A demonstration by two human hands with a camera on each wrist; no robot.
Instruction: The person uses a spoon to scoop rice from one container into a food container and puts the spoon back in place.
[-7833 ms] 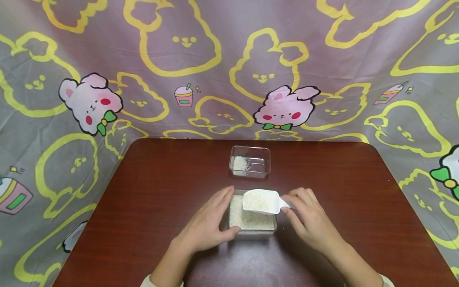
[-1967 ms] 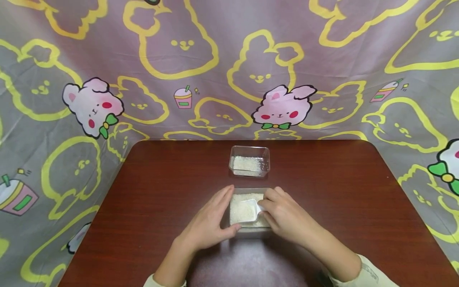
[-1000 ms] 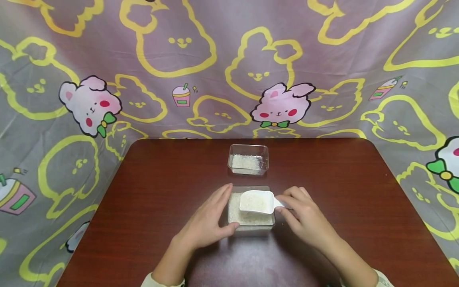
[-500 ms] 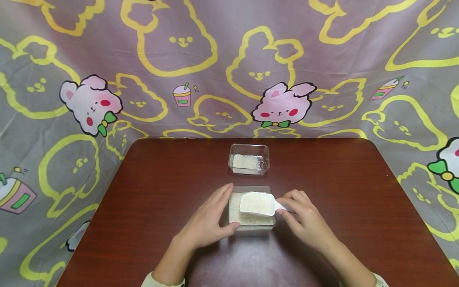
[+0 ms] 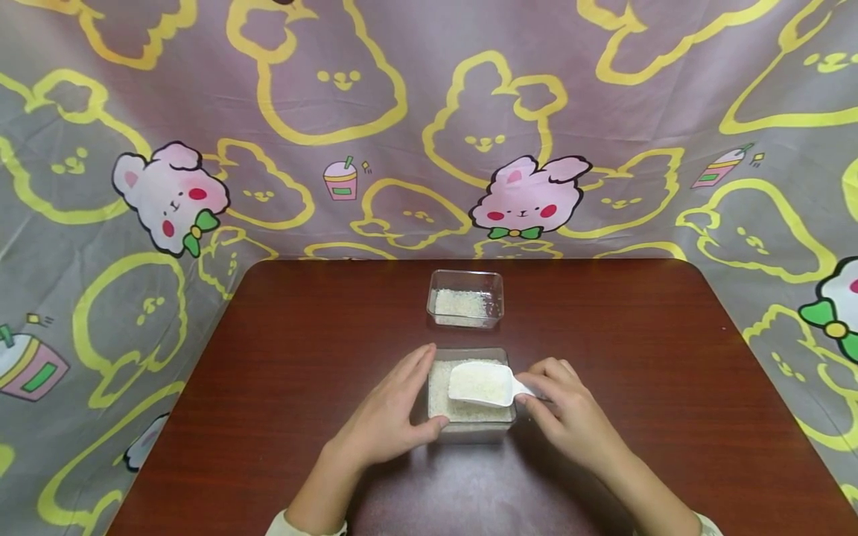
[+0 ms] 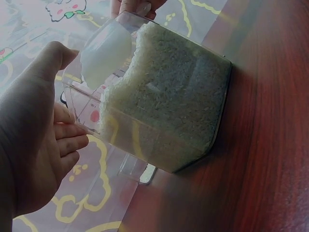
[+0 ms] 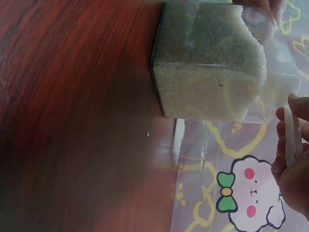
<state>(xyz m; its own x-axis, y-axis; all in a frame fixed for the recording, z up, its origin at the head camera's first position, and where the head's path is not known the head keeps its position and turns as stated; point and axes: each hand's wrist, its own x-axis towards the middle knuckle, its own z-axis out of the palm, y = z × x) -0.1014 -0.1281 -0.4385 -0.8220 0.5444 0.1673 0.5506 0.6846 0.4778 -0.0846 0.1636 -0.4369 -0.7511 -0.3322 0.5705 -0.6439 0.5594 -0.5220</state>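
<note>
A deep clear container (image 5: 472,430) filled with rice (image 6: 169,77) stands in front of me. My left hand (image 5: 389,413) grips its left side, fingers at the far corner and thumb at the near one. My right hand (image 5: 570,406) pinches the handle of a white scoop (image 5: 481,384) from the right. The scoop lies roughly level over the rice, its bowl filled with white grains. In the right wrist view, the thumb and fingers close around the scoop handle (image 7: 291,135). The rice surface is uneven, hollowed under the scoop.
Beyond the container, a shallower clear box (image 5: 465,299) holds a low layer of rice. Both stand on a dark red-brown table (image 5: 302,350). A stray grain (image 7: 147,134) lies on the tabletop. A patterned curtain (image 5: 402,112) rises behind the table.
Rice in the far box has increased and spread since the oldest frame. The scoop went down into the container's rice, rose full, then sank slightly. The left hand has stayed in place.
</note>
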